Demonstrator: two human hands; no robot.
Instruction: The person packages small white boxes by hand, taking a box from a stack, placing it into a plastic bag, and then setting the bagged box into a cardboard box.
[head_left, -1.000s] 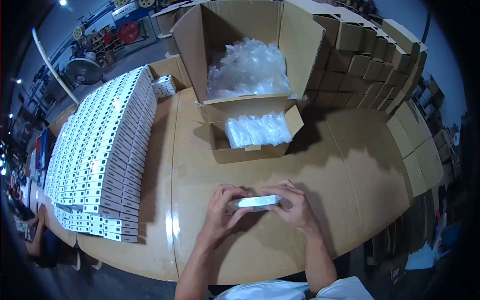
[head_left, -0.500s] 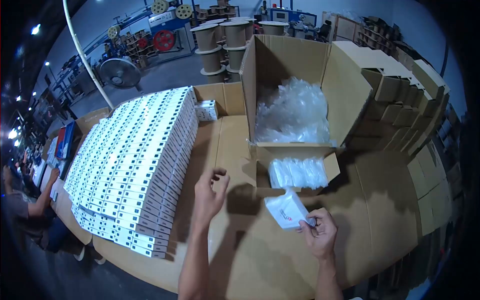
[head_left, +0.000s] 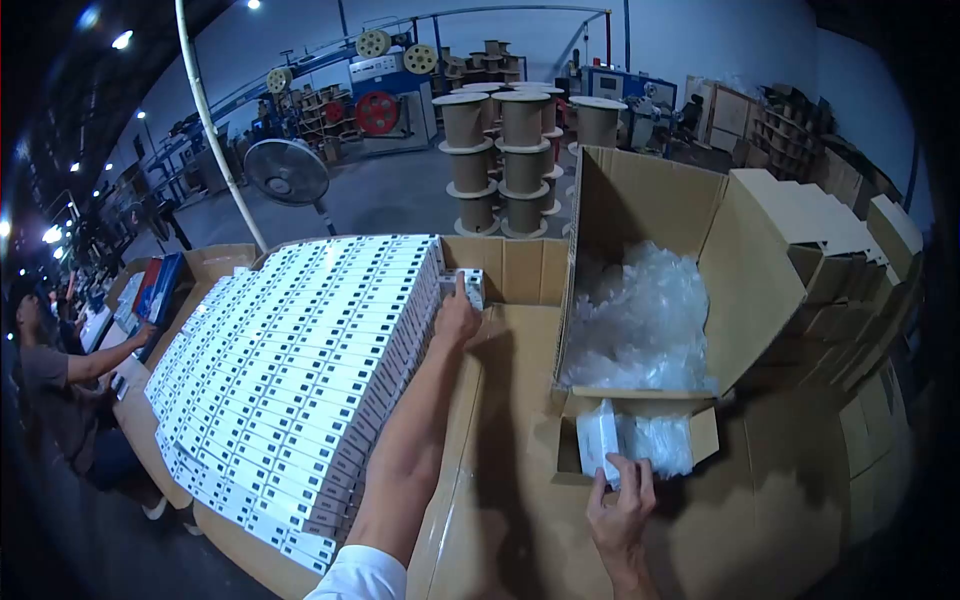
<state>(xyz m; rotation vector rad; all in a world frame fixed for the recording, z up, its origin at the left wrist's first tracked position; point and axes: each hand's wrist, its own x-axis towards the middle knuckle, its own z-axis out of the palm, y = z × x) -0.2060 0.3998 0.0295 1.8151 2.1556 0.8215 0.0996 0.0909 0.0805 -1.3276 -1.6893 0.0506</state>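
Note:
My right hand point(head_left: 622, 505) is closed on the near end of a white box in a clear plastic bag point(head_left: 599, 436). That box stands at the left end of a small open carton point(head_left: 705, 436), beside several plastic-wrapped packs point(head_left: 658, 446). My left hand point(head_left: 458, 318) reaches to the far side of the table, its index finger stretched over a small group of white boxes point(head_left: 472, 284). Its other fingers are mostly hidden. A large stack of white boxes with dark squares point(head_left: 290, 370) lies to the left of my left forearm.
A tall open carton point(head_left: 750, 270) full of clear plastic bags point(head_left: 640, 315) stands behind the small carton. Flattened or folded cartons point(head_left: 815, 225) are piled at the right. A person point(head_left: 75, 390) works at the left. Cardboard point(head_left: 520, 360) covers the table. A fan point(head_left: 287, 172) stands beyond.
My left hand has gone from above the table's middle to the far white boxes. My right hand has brought the bagged box into the small carton. The view has tilted up.

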